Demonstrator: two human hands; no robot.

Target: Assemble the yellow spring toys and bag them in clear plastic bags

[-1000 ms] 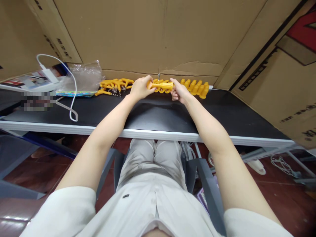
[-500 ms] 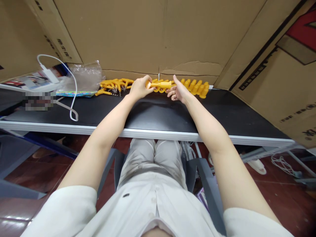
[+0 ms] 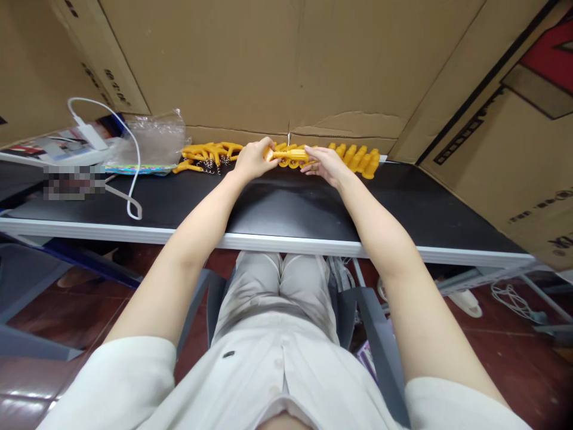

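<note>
My left hand point(image 3: 253, 160) is closed round the left end of a yellow plastic part point(image 3: 290, 154), held lying sideways just above the black table point(image 3: 403, 206) near its far edge. My right hand point(image 3: 326, 163) touches the part's right end, fingers bent over it. To the right of my hands lies a row of several similar yellow parts point(image 3: 358, 158). To the left lies a pile of yellow Y-shaped pieces with small metal springs point(image 3: 208, 156).
Cardboard sheets point(image 3: 250, 60) wall in the back and right of the table. At the far left are a clear plastic bag point(image 3: 154, 140), a white charger with its cable point(image 3: 129, 179) and papers. Below the table edge are my lap and grey chair arms.
My right hand let go of the yellow part's right end and spread its fingers half a second ago; now it has come back onto it. The left hand kept its hold.
</note>
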